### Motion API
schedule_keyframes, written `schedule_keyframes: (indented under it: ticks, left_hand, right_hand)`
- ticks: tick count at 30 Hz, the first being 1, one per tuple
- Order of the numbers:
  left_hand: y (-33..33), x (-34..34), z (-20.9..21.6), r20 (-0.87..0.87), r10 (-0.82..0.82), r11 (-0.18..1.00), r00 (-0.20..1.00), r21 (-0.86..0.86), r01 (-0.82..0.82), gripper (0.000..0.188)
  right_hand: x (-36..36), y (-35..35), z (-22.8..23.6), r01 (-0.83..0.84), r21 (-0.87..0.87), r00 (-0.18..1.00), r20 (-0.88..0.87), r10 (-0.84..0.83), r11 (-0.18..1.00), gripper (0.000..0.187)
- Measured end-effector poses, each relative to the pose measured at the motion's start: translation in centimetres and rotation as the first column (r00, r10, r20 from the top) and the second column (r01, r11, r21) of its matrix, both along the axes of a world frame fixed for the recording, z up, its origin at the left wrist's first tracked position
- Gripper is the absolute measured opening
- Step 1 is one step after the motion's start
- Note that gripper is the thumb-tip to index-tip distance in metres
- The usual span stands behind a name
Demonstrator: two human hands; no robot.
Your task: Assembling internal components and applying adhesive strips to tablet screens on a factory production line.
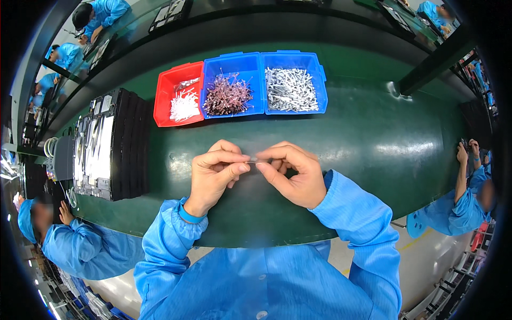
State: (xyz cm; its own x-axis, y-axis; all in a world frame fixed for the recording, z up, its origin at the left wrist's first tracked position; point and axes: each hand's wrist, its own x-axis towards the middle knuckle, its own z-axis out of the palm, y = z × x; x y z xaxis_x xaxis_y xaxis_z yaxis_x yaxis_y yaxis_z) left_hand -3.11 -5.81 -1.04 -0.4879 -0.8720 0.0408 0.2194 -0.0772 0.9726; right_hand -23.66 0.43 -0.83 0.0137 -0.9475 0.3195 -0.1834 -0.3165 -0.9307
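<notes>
Over the middle of the green bench, my left hand (213,172) and my right hand (298,173) meet almost fingertip to fingertip. Thumb and forefinger of each are pinched together. Between them runs a small, thin, wire-like piece (252,162), mostly covered by the fingers; its exact kind is too small to tell. A blue band circles my left wrist. Beyond my hands stand a red bin (164,101) with small white pieces (184,105), a blue bin (216,65) with thin-leaded pinkish-brown parts (228,95), and another blue bin (321,90) holding silvery-white parts (290,89).
Black trays (130,144) holding flat parts are stacked at the left of the green bench (373,176). A dark post (434,69) rises at the far right, and a raised dark ledge (240,32) runs along the back. Co-workers in blue sit at both sides (93,248).
</notes>
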Motion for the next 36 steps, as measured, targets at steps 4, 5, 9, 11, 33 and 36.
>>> schedule_keyframes:
  ticks: [4,5,9,11,33,36]
  left_hand:
    - [0.1,-0.1,-0.1,0.005,0.001,1.000,1.000,-0.010,-0.001,0.013]
    - [0.1,-0.1,-0.2,0.018,-0.003,0.999,1.000,-0.036,0.004,0.014]
    - [0.1,-0.2,-0.3,0.053,0.000,0.997,0.999,-0.073,0.004,0.017]
    - [0.1,-0.1,-0.3,0.052,-0.002,0.998,0.999,-0.069,0.005,0.017]
    - [0.0,0.3,0.1,0.192,0.000,0.956,0.981,-0.287,0.056,0.025]
    - [0.0,0.5,0.0,0.210,0.000,0.960,0.978,-0.274,0.059,0.026]
  right_hand:
    - [0.0,0.1,0.5,-0.017,-0.030,0.999,-0.030,0.016,0.999,0.018]
    - [0.1,0.1,0.5,-0.017,-0.008,0.999,-0.033,0.017,1.000,0.017]
    - [0.5,0.1,0.3,-0.001,-0.042,0.999,-0.051,-0.001,0.999,0.016]
    - [0.6,0.1,0.0,0.004,-0.060,1.000,-0.018,-0.005,0.998,0.016]
    - [0.6,0.0,-0.2,0.010,-0.231,0.991,-0.125,-0.039,0.973,0.017]
    - [0.6,-0.2,-0.5,-0.003,-0.236,0.980,-0.196,-0.044,0.972,0.027]
